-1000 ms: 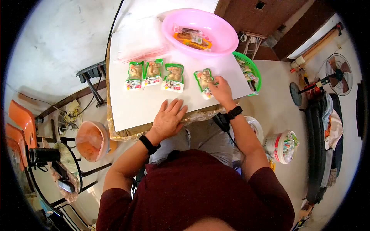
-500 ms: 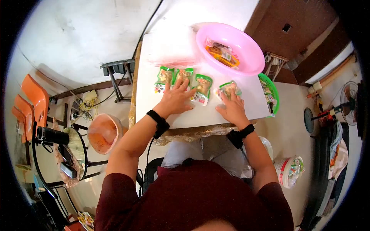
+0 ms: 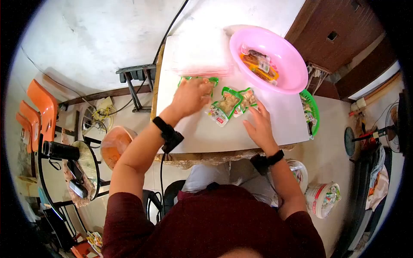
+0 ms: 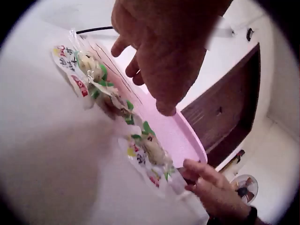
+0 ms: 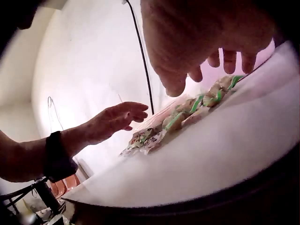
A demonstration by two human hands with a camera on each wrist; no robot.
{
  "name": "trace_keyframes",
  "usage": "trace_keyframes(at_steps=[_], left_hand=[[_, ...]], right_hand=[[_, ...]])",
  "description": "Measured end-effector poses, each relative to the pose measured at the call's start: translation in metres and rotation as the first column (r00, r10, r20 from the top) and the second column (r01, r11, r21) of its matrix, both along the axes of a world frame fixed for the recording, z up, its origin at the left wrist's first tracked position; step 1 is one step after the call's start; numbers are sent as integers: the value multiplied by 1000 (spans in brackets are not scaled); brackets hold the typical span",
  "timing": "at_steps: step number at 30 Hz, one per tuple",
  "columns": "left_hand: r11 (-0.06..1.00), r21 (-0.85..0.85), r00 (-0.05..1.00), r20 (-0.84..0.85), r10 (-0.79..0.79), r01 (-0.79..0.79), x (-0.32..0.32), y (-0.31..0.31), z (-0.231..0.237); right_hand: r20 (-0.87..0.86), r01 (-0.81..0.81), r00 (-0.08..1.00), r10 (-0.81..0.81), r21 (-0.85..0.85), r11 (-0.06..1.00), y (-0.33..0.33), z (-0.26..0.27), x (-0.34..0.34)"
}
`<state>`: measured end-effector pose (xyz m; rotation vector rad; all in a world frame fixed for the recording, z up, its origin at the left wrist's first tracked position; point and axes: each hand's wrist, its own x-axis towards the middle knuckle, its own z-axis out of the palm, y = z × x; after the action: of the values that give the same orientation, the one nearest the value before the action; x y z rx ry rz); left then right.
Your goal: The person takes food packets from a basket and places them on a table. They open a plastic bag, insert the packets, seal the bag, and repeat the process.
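Left hand (image 3: 190, 97), loosely uncurled and empty, hovers over packets (image 3: 214, 80); right hand (image 3: 261, 127), relaxed and empty, is beside two overlapping packets (image 3: 226, 104) on the bench (image 3: 198, 136).

The left hand (image 3: 191, 96), palm down, is held farther forward than the right hand (image 3: 260, 127), fingers loosely bent; the right's fingers extend, its thumb spread toward the left.
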<state>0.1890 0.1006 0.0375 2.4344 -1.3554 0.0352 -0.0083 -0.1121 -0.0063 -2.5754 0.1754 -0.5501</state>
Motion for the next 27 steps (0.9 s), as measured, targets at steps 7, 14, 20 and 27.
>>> trace_keyframes(at_steps=[7, 14, 20, 27], left_hand=[[986, -121, 941, 306, 143, -111, 65, -30, -14], [991, 24, 955, 270, 122, -133, 88, -44, -15], [976, -94, 971, 118, 205, -195, 93, -46, -5], [831, -401, 922, -124, 367, -385, 100, -38, -1]], right_hand=[[42, 135, 990, -134, -28, 990, -12, -31, -26], [55, 138, 989, -137, -1, 991, -11, -30, -25], [53, 139, 988, -148, 151, 979, -16, -32, -26], [50, -16, 956, -289, 993, 118, -58, 31, 20]])
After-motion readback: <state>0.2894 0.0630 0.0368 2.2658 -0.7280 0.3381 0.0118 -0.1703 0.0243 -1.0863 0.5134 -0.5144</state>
